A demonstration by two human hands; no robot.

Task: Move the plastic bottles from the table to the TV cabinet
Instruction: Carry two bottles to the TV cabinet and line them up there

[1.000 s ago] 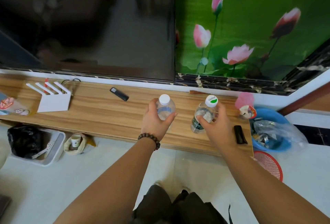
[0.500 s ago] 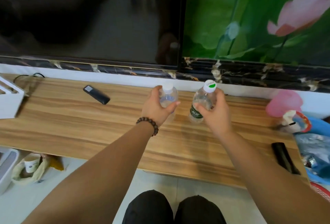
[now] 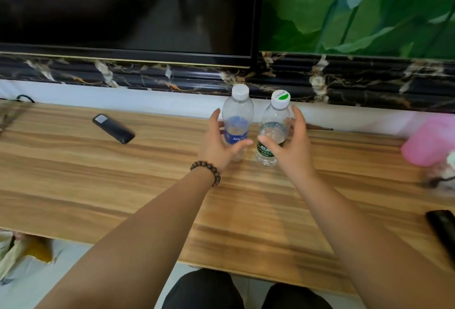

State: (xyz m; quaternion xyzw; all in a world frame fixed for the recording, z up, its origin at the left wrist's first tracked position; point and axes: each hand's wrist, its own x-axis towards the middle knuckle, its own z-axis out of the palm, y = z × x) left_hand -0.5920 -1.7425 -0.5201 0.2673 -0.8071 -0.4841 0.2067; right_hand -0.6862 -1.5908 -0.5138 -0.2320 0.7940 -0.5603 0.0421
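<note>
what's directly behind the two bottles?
Behind the blue-label bottle and green-label bottle: a white wall strip, then dark marble trim. The strip right behind them is covered.

Home living room: television, wooden TV cabinet

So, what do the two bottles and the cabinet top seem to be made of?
Blue-label bottle and green-label bottle: clear thin plastic, glossy and see-through, with opaque white caps. Cabinet top: wood-grain surface, matte, perhaps laminate rather than solid wood.
</note>
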